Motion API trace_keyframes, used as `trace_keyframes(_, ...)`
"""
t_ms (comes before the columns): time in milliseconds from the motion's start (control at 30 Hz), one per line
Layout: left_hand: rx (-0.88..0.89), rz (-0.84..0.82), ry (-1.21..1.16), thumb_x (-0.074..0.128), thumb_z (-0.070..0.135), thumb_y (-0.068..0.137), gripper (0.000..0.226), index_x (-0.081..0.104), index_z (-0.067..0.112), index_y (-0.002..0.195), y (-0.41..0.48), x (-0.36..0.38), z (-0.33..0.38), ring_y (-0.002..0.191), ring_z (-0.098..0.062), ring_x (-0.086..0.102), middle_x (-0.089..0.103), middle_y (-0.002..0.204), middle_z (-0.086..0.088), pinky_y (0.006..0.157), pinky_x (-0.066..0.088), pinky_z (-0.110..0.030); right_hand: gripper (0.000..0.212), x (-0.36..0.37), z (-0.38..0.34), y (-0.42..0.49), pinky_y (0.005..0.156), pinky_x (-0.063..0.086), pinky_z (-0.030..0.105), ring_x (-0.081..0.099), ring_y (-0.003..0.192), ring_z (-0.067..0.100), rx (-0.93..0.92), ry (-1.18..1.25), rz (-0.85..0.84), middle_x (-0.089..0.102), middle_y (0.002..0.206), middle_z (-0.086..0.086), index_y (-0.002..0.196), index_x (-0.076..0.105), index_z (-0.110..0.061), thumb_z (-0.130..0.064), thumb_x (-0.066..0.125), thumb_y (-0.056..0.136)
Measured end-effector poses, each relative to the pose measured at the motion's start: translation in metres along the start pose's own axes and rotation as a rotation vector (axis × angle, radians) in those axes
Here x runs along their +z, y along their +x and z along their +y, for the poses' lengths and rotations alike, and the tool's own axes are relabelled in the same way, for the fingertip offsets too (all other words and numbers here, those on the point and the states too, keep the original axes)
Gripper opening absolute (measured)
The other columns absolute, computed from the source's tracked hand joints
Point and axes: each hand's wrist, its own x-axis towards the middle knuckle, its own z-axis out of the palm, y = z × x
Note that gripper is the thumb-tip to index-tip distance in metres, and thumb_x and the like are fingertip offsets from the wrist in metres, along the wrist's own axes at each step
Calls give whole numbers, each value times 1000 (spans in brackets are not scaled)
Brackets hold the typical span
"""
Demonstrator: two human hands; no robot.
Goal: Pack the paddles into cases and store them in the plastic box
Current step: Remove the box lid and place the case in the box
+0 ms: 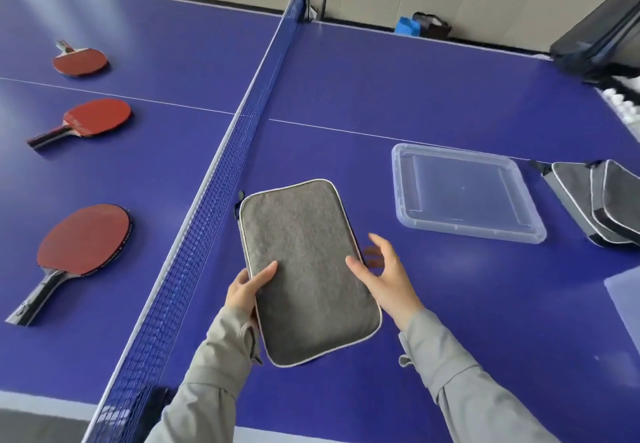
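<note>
Mid-pack: left hand (pixel 247 287) grips grey felt case (pixel 308 269) by its left edge; right hand (pixel 384 271) loose-fingered at right edge. Case's long axis points away; clear plastic box (pixel 464 231) ahead-right (right hand nearer); red paddles (pixel 83 238) left, beyond net (pixel 214 172).

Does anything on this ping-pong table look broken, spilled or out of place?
Nothing stands out. The red paddles lie flat left of the net, the clear plastic box sits level and empty, the spare gray cases overlap at the right edge, and the left hand grips an intact-looking gray case.
</note>
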Motion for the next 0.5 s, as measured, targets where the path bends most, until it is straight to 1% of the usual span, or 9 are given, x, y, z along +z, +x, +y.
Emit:
trace_keyframes(67,-20,-10,-116,73,20,77,40,58,8,112,-14,22,-6,90,-33,66,67,108,-16,78,55,-49,64,-20,6,-18,91,42,26,53,112,9,56,159,95,54,120,-9,132,40,-36,-48,69,76)
trace_keyframes(133,-24,-26,-185,68,19,82,47,53,5,125,-27,47,-16,107,-36,62,63,121,-17,89,51,-52,66,-36,11,-36,94,45,31,55,112,6,112,337,113,56,121,-11,130,42,-38,-52,70,72)
trace_keyframes(167,-24,-29,-214,67,18,84,52,49,5,130,-34,60,-22,112,-36,59,60,126,-17,90,51,-50,66,-43,15,-43,97,48,35,57,111,5,125,422,110,58,122,-9,129,43,-37,-50,71,71)
trace_keyframes(233,-40,-51,-268,66,14,84,55,46,4,135,-48,88,-36,108,-32,62,61,125,-15,77,57,-40,78,-58,17,-53,100,47,41,59,113,9,139,548,107,60,124,-5,132,40,-35,-49,76,64)
trace_keyframes(300,-62,-93,-315,65,11,84,55,47,5,135,-62,111,-54,93,-25,65,64,114,-11,58,58,-28,89,-73,19,-62,102,46,43,59,114,13,158,640,115,62,123,-5,131,38,-37,-52,79,54)
trace_keyframes(333,-69,-114,-327,66,9,83,56,48,5,135,-71,122,-64,90,-23,65,64,113,-10,55,56,-25,85,-83,21,-66,100,47,42,61,112,13,160,664,131,64,121,-5,128,39,-38,-49,80,55)
trace_keyframes(400,-64,-153,-314,66,8,81,59,46,6,136,-86,142,-86,94,-23,64,62,120,-11,55,55,-23,69,-110,31,-77,91,53,38,66,104,13,163,689,181,66,116,-3,123,42,-35,-36,81,66)
trace_keyframes(433,-53,-166,-295,66,8,79,61,46,7,137,-93,150,-95,98,-25,63,60,123,-12,59,56,-25,64,-122,37,-82,85,55,37,68,99,14,167,703,205,68,113,-1,122,42,-34,-29,80,71)
trace_keyframes(500,-49,-195,-265,69,9,74,64,48,7,134,-109,170,-115,107,-28,62,61,126,-14,74,56,-33,61,-154,52,-98,74,54,34,69,94,17,164,722,234,70,106,1,120,43,-34,-25,79,72)
